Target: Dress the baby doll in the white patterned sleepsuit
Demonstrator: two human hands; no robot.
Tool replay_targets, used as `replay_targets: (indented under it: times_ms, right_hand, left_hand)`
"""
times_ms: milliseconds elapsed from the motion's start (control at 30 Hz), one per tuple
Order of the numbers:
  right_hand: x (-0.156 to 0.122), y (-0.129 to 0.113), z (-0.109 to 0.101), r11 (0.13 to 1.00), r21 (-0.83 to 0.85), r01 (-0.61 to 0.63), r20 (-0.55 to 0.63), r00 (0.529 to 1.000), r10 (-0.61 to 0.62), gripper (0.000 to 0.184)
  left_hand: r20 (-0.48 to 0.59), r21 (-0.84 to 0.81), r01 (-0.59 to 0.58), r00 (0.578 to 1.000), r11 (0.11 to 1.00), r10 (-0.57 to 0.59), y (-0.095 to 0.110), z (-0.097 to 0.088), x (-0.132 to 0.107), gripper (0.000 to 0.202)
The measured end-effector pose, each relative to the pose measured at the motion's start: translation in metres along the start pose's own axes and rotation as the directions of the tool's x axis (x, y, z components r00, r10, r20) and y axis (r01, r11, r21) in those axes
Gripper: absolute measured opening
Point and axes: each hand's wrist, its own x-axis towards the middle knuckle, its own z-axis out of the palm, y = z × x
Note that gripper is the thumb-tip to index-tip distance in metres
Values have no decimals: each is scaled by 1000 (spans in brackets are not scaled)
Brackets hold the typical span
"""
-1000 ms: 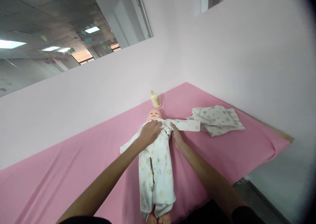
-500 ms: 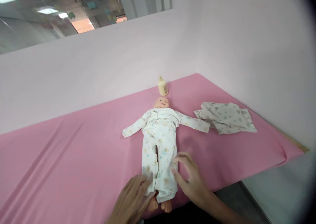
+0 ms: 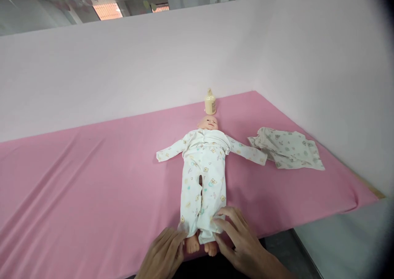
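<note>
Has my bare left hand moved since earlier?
Yes: your bare left hand moved down the white-clothed baby doll, from chest to near bare feet.

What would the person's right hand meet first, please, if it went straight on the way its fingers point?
Most likely the nearer trouser leg; the right hand overlaps it in this view, though depth leaves actual contact uncertain.

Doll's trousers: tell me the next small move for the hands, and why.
I'd probably smooth the trouser cuffs downward: they look slightly rumpled above the bare feet, and the left hand and right hand are both at the leg ends.
</note>
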Motion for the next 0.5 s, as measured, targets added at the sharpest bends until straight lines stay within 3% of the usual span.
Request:
replay_targets:
  times_ms: [267, 400, 500]
  right_hand:
    - [-8, -1, 11, 959, -237, 159, -41, 984, -173, 32]
    - [-9, -3, 15, 926, -290, 243, -45, 963, -266, 30]
    - [-7, -1, 16, 924, -300, 237, -57, 963, -265, 28]
  left_hand:
    - [-55, 62, 38, 998, 997, -35, 5, 5, -1, 38]
    - [-141, -9, 79, 987, 997, -79, 6, 12, -3, 32]
    - [-203, -112, 72, 975, 991, -94, 5, 14, -2, 26]
